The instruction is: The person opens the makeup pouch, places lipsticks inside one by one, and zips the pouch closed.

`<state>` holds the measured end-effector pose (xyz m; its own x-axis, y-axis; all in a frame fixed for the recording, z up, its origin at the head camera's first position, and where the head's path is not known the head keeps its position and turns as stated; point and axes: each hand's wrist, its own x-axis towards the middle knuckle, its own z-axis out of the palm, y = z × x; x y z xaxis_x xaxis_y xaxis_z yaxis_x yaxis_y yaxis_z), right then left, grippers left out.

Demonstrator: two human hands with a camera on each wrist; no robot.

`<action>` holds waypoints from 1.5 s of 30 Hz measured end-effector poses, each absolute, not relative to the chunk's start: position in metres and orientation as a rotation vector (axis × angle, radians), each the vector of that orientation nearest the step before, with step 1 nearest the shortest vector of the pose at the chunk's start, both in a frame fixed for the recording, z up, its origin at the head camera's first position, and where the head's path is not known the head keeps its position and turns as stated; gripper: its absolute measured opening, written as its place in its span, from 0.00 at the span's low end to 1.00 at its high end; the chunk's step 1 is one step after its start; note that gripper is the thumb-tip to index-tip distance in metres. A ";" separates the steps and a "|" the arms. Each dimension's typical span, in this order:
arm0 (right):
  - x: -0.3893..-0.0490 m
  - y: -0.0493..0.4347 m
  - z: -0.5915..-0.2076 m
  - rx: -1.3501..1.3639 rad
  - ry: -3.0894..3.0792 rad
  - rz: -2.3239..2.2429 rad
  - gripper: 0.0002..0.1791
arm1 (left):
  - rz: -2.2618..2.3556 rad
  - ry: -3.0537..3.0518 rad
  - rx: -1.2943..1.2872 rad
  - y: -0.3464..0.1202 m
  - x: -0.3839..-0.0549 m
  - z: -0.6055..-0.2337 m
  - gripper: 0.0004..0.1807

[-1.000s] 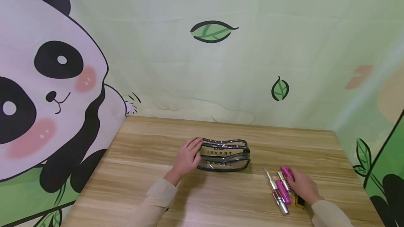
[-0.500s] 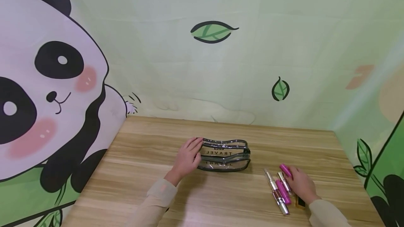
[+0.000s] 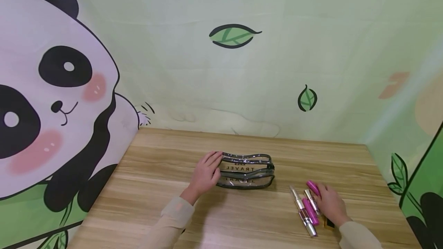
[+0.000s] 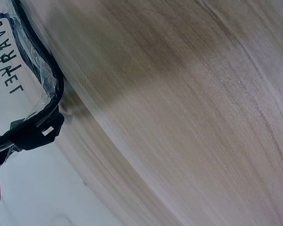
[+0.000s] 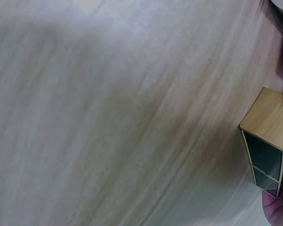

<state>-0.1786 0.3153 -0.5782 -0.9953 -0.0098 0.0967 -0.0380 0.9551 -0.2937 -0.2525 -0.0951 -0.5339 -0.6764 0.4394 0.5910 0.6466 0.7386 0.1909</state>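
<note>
On the table lies a clear, black-edged cosmetic pouch point(image 3: 242, 172) printed with TRAVEL. My left hand point(image 3: 205, 174) holds its left end, fingers at the far edge and thumb at the near side. The pouch point(image 4: 19, 94) also fills the upper left of the left wrist view. At the right, my right hand point(image 3: 331, 202) holds a pink cosmetic tube point(image 3: 313, 187) at its fingertips, part of it covered by the hand. Right below the tube lie a silver tube point(image 3: 311, 201), a second pink tube point(image 3: 310, 211) and a silver-and-brown lip gloss point(image 3: 303, 211).
Under the right wrist stands a black-and-gold square-ended case point(image 5: 265, 117), partly hidden in the head view. The wooden table point(image 3: 242, 218) ends at a wall cloth point(image 3: 173, 68) with a panda and leaves.
My right hand and the pink tube have shifted very slightly left. The left hand and pouch have stayed in place.
</note>
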 end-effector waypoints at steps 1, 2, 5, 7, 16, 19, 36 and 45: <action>-0.178 0.315 -0.578 0.041 -3.000 0.458 0.23 | -0.532 -2.421 -0.820 -0.095 -0.252 -0.534 0.25; -0.178 0.315 -0.577 0.047 -2.982 0.460 0.23 | -0.531 -2.427 -0.818 -0.095 -0.252 -0.534 0.25; -0.178 0.315 -0.576 0.060 -2.926 0.460 0.23 | -0.526 -2.439 -0.815 -0.096 -0.252 -0.534 0.25; -0.179 0.315 -0.576 0.061 -2.891 0.464 0.23 | -0.526 -2.436 -0.818 -0.096 -0.252 -0.534 0.25; -0.181 0.313 -0.576 0.088 -2.756 0.493 0.21 | -0.532 -2.438 -0.815 -0.095 -0.251 -0.533 0.25; -0.183 0.311 -0.574 0.106 -2.695 0.495 0.20 | -0.538 -2.415 -0.819 -0.095 -0.251 -0.533 0.25; -0.191 0.295 -0.557 0.264 -2.468 0.501 0.20 | -0.550 -2.397 -0.812 -0.095 -0.252 -0.536 0.23; -0.198 0.285 -0.546 0.318 -2.416 0.493 0.20 | -0.543 -2.410 -0.805 -0.096 -0.252 -0.537 0.24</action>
